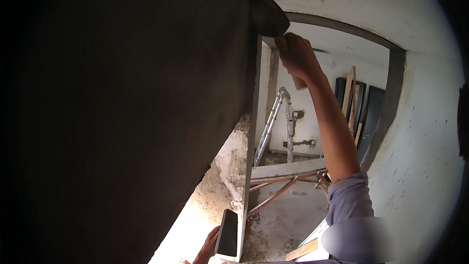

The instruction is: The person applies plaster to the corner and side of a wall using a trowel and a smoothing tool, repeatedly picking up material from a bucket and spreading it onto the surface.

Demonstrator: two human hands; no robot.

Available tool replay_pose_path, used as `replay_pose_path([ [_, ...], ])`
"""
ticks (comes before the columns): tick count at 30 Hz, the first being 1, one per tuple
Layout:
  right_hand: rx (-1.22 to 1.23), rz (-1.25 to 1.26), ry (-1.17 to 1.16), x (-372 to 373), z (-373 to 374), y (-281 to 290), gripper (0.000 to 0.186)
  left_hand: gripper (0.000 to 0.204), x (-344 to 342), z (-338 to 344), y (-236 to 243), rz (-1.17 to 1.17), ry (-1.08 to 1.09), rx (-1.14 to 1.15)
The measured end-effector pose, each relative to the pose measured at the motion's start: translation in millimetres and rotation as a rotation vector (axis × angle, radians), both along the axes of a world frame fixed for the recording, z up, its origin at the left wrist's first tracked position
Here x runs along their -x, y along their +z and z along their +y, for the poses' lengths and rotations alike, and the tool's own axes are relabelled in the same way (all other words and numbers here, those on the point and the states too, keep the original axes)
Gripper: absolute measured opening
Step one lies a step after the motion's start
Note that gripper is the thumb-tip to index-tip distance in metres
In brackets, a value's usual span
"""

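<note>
High up, my right hand is closed round the wooden handle of a trowel, and the handle's end sticks out below the fist. The trowel's broad dark blade lies against or just beside the edge of the dark plastered surface, near the ceiling; exact contact cannot be told. Low in the picture, my left hand grips a dark, flat rectangular board by its side. Part of that hand is hidden behind the board.
A doorway with a grey plastered frame opens ahead. Beyond it stand a folding ladder, wooden planks and dark panels against the wall. A long plank on wooden supports crosses the room. At right runs a pale wall.
</note>
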State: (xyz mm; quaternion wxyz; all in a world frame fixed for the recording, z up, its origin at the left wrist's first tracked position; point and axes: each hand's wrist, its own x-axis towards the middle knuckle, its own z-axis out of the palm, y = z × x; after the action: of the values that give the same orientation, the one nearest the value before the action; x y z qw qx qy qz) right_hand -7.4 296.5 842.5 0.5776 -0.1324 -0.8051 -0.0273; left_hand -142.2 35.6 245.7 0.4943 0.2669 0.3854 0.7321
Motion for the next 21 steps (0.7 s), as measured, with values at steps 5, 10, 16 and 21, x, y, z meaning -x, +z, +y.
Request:
replay_pose_path([
  [5, 0.156, -0.135, -0.083, 0.9, -5.3, 1.4, 0.041, 0.05, -2.3, -1.4, -9.0, -0.02, -0.022, 0.032],
  [10, 0.134, -0.152, -0.115, -14.2, -17.8, -78.8, 0.034, 0.048, -2.6, -32.0, -22.4, 0.386, 0.089, 0.068],
  [16, 0.001, 0.066, -0.109, -18.1, -18.7, -18.4, 0.04, 0.05, 11.3, -32.7, -19.0, 0.01, -0.012, 0.134],
  [21, -0.04, -0.006, -0.165, -1.4, -0.1, 14.1, 0.041, 0.051, 13.1, -36.9, -21.1, 0.001, -0.009, 0.138],
])
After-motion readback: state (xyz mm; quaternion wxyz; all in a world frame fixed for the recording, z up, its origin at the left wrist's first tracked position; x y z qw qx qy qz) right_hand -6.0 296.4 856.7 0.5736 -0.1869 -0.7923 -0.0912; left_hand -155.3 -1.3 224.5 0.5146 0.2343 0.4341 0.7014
